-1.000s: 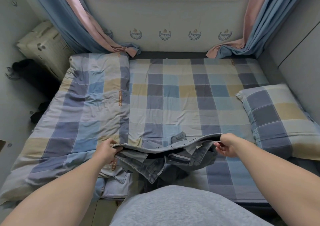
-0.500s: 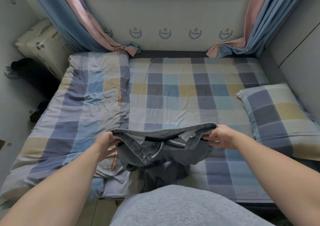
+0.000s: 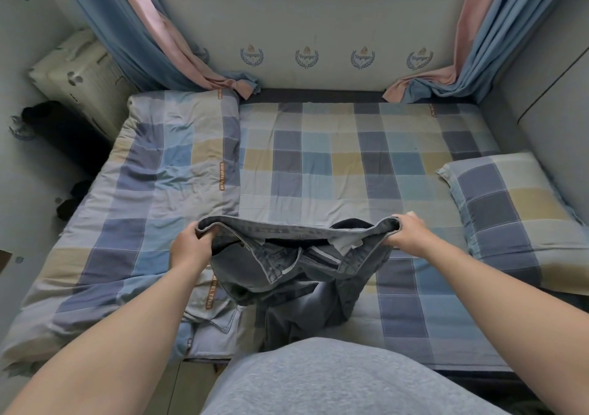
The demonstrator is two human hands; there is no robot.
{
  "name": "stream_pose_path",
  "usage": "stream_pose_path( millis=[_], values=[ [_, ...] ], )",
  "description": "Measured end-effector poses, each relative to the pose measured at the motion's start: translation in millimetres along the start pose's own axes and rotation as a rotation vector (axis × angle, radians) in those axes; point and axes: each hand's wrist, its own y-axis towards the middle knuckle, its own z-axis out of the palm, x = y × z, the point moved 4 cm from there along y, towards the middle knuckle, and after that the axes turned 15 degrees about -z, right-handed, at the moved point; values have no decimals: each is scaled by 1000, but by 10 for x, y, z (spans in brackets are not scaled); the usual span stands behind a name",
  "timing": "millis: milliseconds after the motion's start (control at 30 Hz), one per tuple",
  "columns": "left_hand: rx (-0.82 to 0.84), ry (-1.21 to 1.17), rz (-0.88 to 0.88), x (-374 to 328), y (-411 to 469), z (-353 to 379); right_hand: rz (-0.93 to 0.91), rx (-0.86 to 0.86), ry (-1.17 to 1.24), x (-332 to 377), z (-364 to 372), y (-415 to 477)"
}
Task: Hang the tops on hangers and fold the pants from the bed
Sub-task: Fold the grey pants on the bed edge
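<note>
Checked covers lie over the bed (image 3: 318,159). Near its front edge, the left hand (image 3: 190,249) and right hand (image 3: 409,231) each grip one end of the gray jeans (image 3: 287,255) waistband, holding it up.

Heathered grey top (image 3: 334,379) — bare forearms, sleeveless

Matt grey denim jeans (image 3: 287,265); checked cotton bedsheet (image 3: 318,159)
</note>
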Motion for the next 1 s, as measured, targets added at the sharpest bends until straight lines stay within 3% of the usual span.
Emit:
stream_pose_path(
  millis=[100, 200, 267, 333, 433, 533, 633, 733, 833, 900, 1000],
  values=[
    [-47, 109, -94, 26, 63, -1, -17, 94, 385, 44, 26, -65],
    [-112, 165, -163, 79, 102, -69, 24, 223, 473, 40, 48, -105],
    [-84, 87, -151, 114, 147, -86, 6, 271, 411, 57, 38, -109],
    [-13, -71, -124, 143, 176, -77, -117, 282, 195, 137, 4, -97],
    [64, -180, -100, 154, 141, -83, -405, 56, -313, 343, -124, -94],
    [140, -252, -82, 137, 119, -66, -497, -52, -118, 486, -169, -102],
    [225, -334, -230, 116, 90, -2, -253, -191, 130, 471, -167, -3],
    [381, -325, -497, 174, -15, 159, 176, -361, 397, 287, -76, 62],
    [514, -302, -696, 209, -165, 326, 554, -288, 916, 203, 272, 38],
    [513, -337, -778, 194, -262, 375, 665, -223, 1080, 268, 409, -5],
    [499, -582, -869, 102, -367, 483, 709, -220, 1277, 468, 508, -34]
  ],
)
